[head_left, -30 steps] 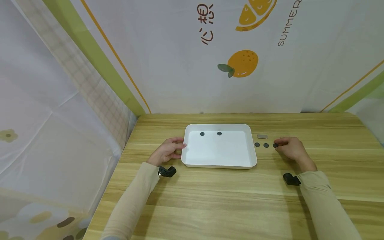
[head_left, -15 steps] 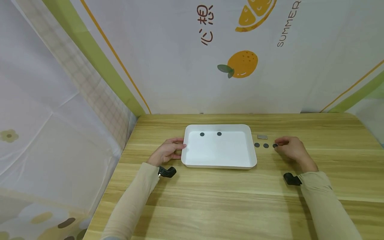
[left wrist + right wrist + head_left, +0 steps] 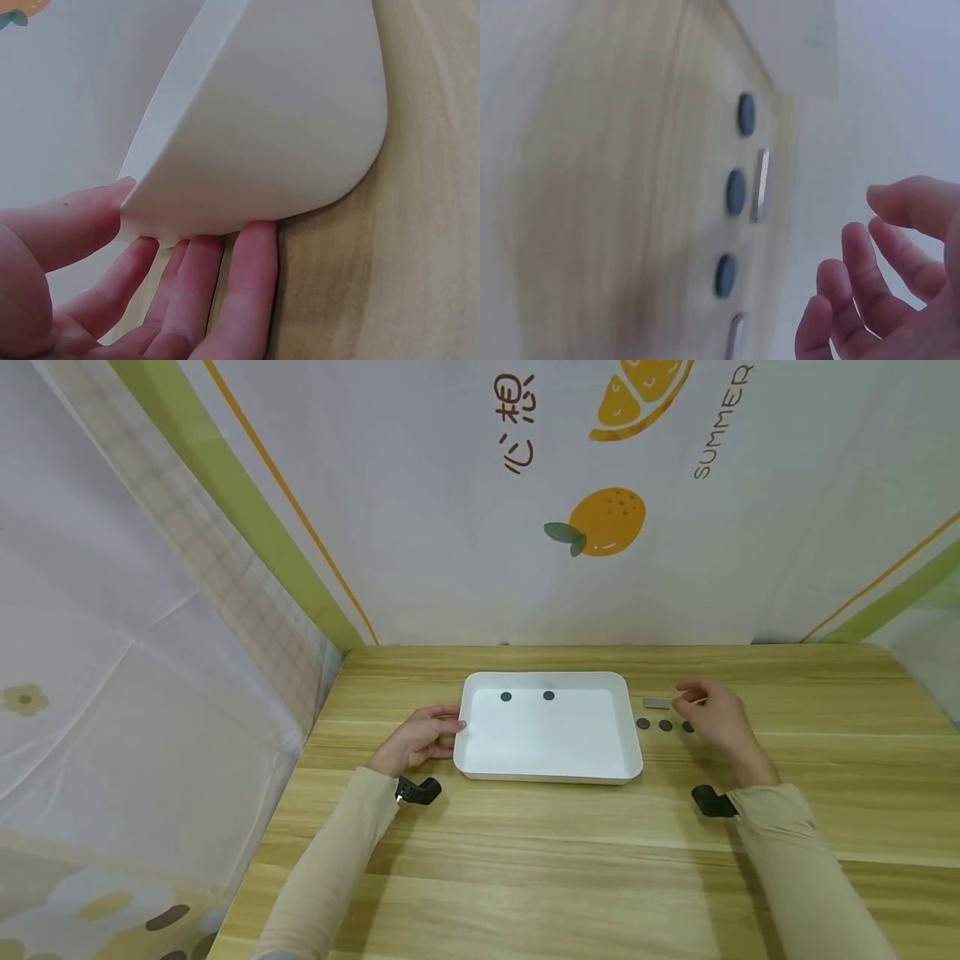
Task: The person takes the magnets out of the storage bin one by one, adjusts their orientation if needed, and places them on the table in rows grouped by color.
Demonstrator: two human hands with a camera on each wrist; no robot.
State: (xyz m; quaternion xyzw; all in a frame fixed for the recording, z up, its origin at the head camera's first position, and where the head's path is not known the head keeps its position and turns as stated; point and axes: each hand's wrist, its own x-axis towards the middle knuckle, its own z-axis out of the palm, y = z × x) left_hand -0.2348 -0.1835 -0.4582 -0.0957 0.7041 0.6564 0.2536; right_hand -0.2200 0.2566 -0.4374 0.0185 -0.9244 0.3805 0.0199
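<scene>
My left hand grips the left side of a shallow white tray. In the left wrist view, its thumb lies at the rim while the fingertips meet the lower wall. Two dark round discs lie inside the tray near its far wall. To the right of the tray, three similar discs form a row on the table. My right hand hovers over the right end of that row, fingers loosely bent around nothing. Behind the row lies a flat silvery bar; the right wrist view shows a second bar, mostly covered by my hand in the head view.
The wooden table reaches back to a white curtain with fruit prints. Another curtain hangs along the left side. Black wrist cameras sit at both sleeves.
My right hand has let go of the rightmost disc, leaving it on the table, and has moved up, slightly left and away from me. The left hand and tray stay put.
</scene>
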